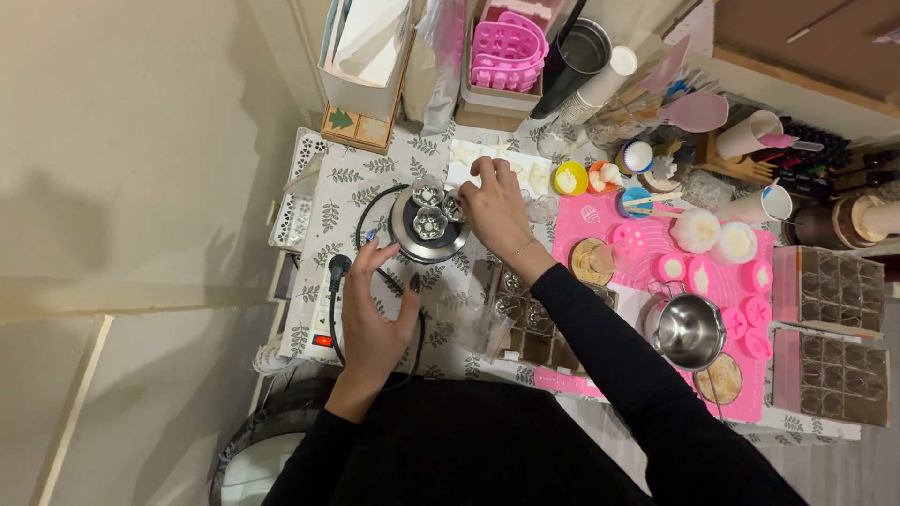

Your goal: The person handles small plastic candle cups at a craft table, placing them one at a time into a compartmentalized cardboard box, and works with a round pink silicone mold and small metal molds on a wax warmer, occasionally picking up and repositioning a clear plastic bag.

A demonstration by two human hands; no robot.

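Observation:
A round metal plate (412, 245) with a black cord stands on the leaf-patterned tablecloth (347, 187). Three small clear glass cups rest on it. My right hand (492, 211) reaches over the plate's right side, and its fingertips pinch one small glass cup (453, 205) there. Below the plate, my left hand (372, 323) hovers with fingers spread above the black cord (334, 309) and holds nothing. Both arms wear black sleeves.
A white power strip (322, 314) with a red switch lies at the table's left edge. To the right, a pink mat (600, 211) holds pink moulds and a steel pot (689, 330). Cardboard dividers with small glasses (525, 319), paper cups, tools and boxes crowd the back.

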